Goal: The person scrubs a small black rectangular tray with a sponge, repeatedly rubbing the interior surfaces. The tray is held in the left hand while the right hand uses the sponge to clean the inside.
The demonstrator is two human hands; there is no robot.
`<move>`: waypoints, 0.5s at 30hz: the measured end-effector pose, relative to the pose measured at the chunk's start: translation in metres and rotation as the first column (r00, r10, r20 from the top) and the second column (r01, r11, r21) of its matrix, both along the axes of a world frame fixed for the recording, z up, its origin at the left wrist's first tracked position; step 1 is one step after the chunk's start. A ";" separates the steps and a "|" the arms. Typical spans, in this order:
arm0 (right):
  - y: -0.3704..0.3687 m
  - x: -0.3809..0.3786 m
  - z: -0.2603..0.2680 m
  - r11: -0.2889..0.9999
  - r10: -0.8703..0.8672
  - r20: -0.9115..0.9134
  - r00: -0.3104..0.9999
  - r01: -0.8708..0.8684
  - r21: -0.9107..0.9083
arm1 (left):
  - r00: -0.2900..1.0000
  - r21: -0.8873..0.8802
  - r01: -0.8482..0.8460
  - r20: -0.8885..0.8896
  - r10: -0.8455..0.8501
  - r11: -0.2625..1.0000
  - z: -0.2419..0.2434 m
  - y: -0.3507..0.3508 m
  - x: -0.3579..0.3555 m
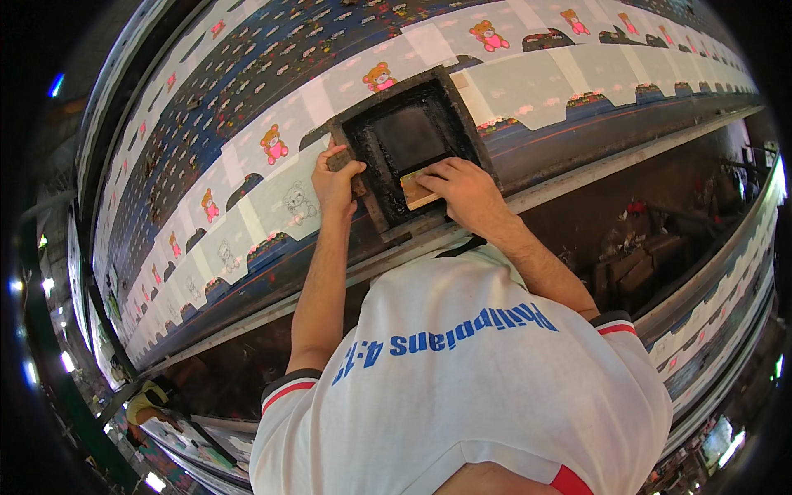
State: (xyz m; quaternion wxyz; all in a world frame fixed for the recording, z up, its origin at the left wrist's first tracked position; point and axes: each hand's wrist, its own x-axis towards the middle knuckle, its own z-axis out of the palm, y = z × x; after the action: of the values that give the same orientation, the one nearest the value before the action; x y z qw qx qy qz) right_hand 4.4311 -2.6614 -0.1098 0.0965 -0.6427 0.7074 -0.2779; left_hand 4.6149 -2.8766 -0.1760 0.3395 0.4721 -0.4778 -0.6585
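Observation:
A dark screen-printing frame [473, 117] lies on the long printing table, over a row of pale cut fabric pieces. My left hand [336, 179] grips a block at the frame's left side, with the thumb on top. In my right hand [464, 189] is a wooden-backed squeegee [419, 189], held inside the frame at its near edge; its blade is hidden. Black ink coats the frame's inner border around a dark mesh [411, 136]. Left of the frame, a fabric piece bears a black bear outline [300, 203]. A row beyond shows coloured bears with pink hearts [273, 144].
A raised rail [594, 180] runs along the table's near edge. To the right, below table height, lie cardboard and scraps [637, 263]. Another table with printed pieces [711, 334] stands at the lower right. A person [145, 405] is partly visible at the lower left.

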 end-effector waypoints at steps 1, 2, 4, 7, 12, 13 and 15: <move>-0.001 -0.001 0.003 0.998 0.008 0.035 0.999 -0.010 0.055 | 1.000 -0.004 -0.003 0.015 0.003 1.000 -0.002 0.000 0.001; -0.003 -0.002 0.007 0.994 0.016 0.071 0.997 -0.024 0.109 | 1.000 0.009 0.001 0.031 -0.002 1.000 -0.004 -0.001 0.003; -0.012 -0.009 0.015 0.984 0.035 0.102 0.994 -0.053 0.172 | 0.998 0.029 0.005 0.057 -0.007 1.000 -0.007 -0.004 0.007; -0.053 -0.036 0.004 0.991 0.051 0.044 0.998 -0.056 0.123 | 1.000 -0.013 0.013 0.011 -0.013 1.000 -0.016 -0.008 0.002; -0.126 -0.055 -0.007 0.987 -0.054 0.011 0.998 0.051 0.155 | 0.999 -0.042 0.028 0.020 -0.028 0.999 -0.018 -0.005 -0.002; -0.127 -0.054 -0.009 0.987 -0.058 0.022 0.998 0.054 0.153 | 1.000 -0.071 0.027 0.010 -0.026 0.997 -0.018 -0.004 -0.002; -0.122 -0.054 -0.013 0.985 -0.076 0.041 0.996 0.069 0.156 | 0.999 -0.097 0.040 0.015 -0.039 0.994 -0.016 -0.003 -0.004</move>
State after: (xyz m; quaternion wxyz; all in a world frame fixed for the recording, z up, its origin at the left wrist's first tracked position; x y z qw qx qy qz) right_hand 4.3772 -2.7833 -0.1229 0.1525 -0.6003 0.7473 -0.2407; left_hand 4.6106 -2.8796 -0.1917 0.3461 0.4497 -0.5207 -0.6379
